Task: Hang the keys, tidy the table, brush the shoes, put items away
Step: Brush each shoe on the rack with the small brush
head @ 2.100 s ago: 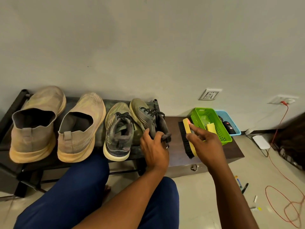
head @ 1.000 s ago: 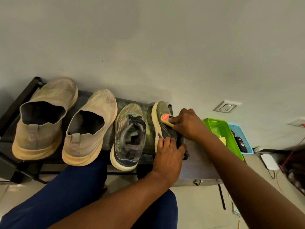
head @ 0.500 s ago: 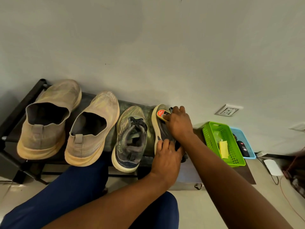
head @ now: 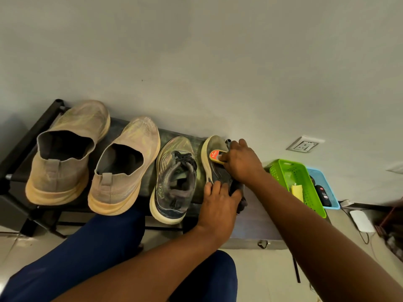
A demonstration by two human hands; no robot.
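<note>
Nearest us, our left hand point(head: 220, 205) grips the heel of the green sneaker point(head: 214, 168), tipped on its side at the right end of the shoe rack point(head: 19, 149). Just beyond, our right hand point(head: 242, 162) clutches the yellow brush point(head: 217, 155) against the sneaker's toe. Its mate point(head: 174, 182) and two beige slip-ons point(head: 91, 158) sit leftward. Rightward on the desk point(head: 257, 221), a green basket point(head: 305, 171) stands beside a blue one point(head: 322, 177).

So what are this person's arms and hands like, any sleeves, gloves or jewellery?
Both arms are bare right up to the frame edge, with no sleeves in sight. The left hand and right hand wear no gloves, and no watch or bracelet shows on either wrist. The legs below are in dark blue trousers.
</note>
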